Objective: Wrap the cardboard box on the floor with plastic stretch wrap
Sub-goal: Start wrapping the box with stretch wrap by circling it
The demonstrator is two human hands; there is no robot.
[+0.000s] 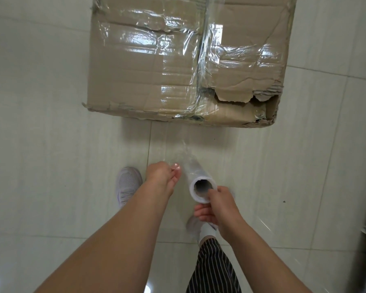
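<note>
Pale tiled floor with thin grout lines. Box sits on it at far centre, flat brown cardboard, near right corner torn open. Shiny film is already over its top and near side, bunched in a band down the middle.

Near left: white shoe on the floor, toe pointing far. Just right of it, left hand, bare forearm coming in from the near edge. Fingers are curled in and the thumb is pressed to the fingertips, pinching the left edge of the film. The clear sheet runs from the hand and roll out to the box's near bottom edge.

Roll is just right of the left hand, held above the floor, hollow core end facing the camera, long axis pointing at the box. Right hand grips the roll's near end, fingers wrapped under and round it, one fingertip at the core rim.

Below the right hand: second white shoe, blurred, white sock, then a dark pinstriped trouser leg.
</note>
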